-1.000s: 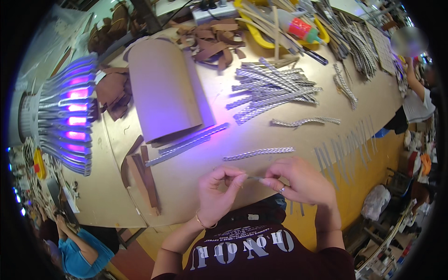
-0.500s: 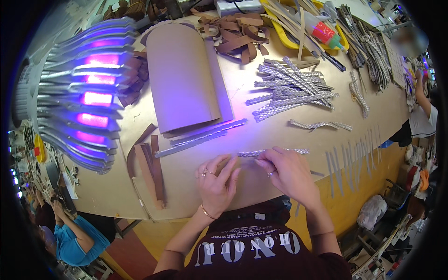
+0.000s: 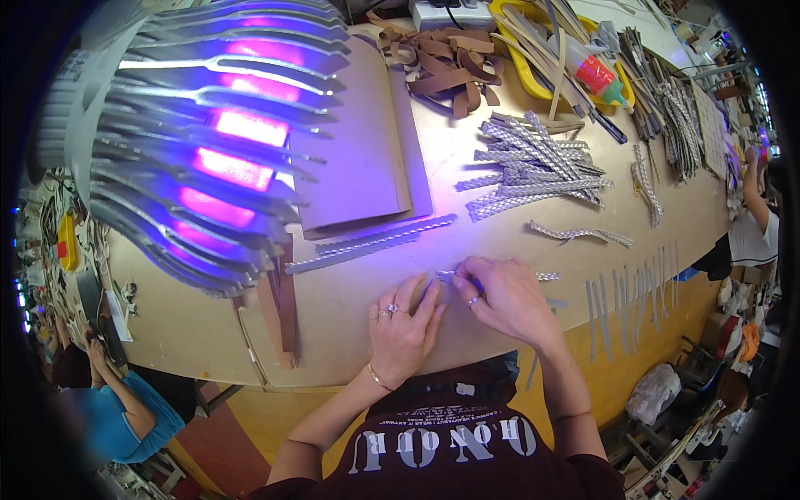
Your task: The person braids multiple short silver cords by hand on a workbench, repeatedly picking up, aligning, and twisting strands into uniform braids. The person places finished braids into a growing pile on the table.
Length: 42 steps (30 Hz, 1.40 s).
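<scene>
On the bench in front of me lies a short silver-grey braided strip (image 3: 548,276), mostly covered by my right hand (image 3: 510,302). The thumb and forefinger of that hand pinch the strip near its left end, and its other end shows past the knuckles. My left hand (image 3: 403,330) rests on its side at the left end, thumb and forefinger closed together on the tip. Beyond the hands, another braided strip (image 3: 375,242) lies along a flat grey band. A loose, curved braided strip (image 3: 581,233) lies to the right, below a pile of similar strips (image 3: 542,167).
A finned lamp (image 3: 208,142) with violet light looms at upper left, over a curved brown sheet (image 3: 358,150). Brown strips (image 3: 454,71) heap behind. A yellow tray (image 3: 527,71) holds a bottle (image 3: 596,75). Thin grey strips (image 3: 621,304) hang along the right bench edge. Co-workers sit both sides.
My left fingers have closed in on the strip's left end. My right hand has slid left along the strip. The view has shifted, so the lamp looms larger and covers more of the brown sheet.
</scene>
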{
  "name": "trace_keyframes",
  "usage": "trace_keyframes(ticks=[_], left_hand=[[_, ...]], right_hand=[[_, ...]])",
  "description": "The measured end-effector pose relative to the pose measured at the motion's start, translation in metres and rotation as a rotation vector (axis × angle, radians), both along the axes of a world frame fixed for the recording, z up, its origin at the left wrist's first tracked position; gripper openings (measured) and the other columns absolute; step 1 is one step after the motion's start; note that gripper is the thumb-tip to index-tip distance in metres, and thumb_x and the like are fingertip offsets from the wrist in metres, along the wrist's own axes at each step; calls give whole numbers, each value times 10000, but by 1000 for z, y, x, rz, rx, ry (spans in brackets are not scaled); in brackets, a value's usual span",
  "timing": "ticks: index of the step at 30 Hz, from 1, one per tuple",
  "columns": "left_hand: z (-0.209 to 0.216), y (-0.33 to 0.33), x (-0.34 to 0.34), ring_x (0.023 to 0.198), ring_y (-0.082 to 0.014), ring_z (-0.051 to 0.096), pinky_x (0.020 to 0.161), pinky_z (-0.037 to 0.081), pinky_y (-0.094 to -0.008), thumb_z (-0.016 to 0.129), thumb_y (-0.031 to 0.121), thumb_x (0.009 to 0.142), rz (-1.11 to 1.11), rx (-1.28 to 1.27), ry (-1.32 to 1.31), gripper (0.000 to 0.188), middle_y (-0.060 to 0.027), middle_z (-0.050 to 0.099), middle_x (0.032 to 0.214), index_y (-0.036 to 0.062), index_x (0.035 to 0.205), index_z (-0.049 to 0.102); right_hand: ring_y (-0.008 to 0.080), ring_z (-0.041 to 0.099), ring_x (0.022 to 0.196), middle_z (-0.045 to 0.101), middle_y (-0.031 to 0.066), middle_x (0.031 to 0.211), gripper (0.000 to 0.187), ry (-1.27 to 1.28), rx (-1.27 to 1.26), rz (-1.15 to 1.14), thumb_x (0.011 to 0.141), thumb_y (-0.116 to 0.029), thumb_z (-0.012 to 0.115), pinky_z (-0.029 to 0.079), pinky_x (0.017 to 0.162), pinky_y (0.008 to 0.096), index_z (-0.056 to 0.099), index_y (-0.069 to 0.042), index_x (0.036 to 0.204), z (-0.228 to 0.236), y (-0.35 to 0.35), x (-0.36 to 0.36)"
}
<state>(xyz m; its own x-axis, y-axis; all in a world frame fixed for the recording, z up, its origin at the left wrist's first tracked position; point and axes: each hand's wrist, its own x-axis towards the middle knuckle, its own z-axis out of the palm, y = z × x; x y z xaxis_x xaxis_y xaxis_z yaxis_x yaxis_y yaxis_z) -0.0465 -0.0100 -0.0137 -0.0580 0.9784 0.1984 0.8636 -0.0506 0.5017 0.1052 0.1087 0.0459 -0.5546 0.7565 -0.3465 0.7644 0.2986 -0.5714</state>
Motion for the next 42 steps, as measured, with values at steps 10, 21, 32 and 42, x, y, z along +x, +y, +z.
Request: trace_keyframes(ticks=[10, 21, 32, 42], left_hand=[[0, 0, 0, 1087, -279, 553, 920, 399, -411, 773, 188, 815, -5, -1, -4, 427, -85, 596, 1278, 118, 1228, 689], [3, 3, 3, 1082, -264, 538, 889, 409, -410, 731, 243, 837, -30, -33, 132, 485, -79, 568, 1268, 171, 1309, 641], [9, 7, 1, 1032, -273, 555, 860, 431, -405, 727, 235, 835, -93, -47, 228, 510, -90, 569, 1246, 144, 1327, 622], [11, 8, 2, 1030, -286, 562, 865, 438, -411, 726, 226, 842, -102, -64, 250, 503, -109, 569, 1253, 122, 1323, 621]], right_hand=[[350, 669, 721, 705, 125, 778, 181, -50, -25, 5, 938, -232, 569, 457, 694, 477, 663, -78, 926, -1, 2, -2], [346, 674, 697, 690, 143, 728, 211, -74, 23, 18, 936, -254, 568, 459, 679, 482, 667, -76, 881, -1, 3, -5], [372, 666, 707, 692, 162, 755, 202, -27, -29, -90, 915, -241, 641, 507, 673, 460, 710, -51, 917, 0, 3, 21], [371, 664, 691, 689, 163, 736, 216, -53, -63, -102, 906, -241, 646, 503, 682, 463, 700, -33, 887, 2, 6, 20]])
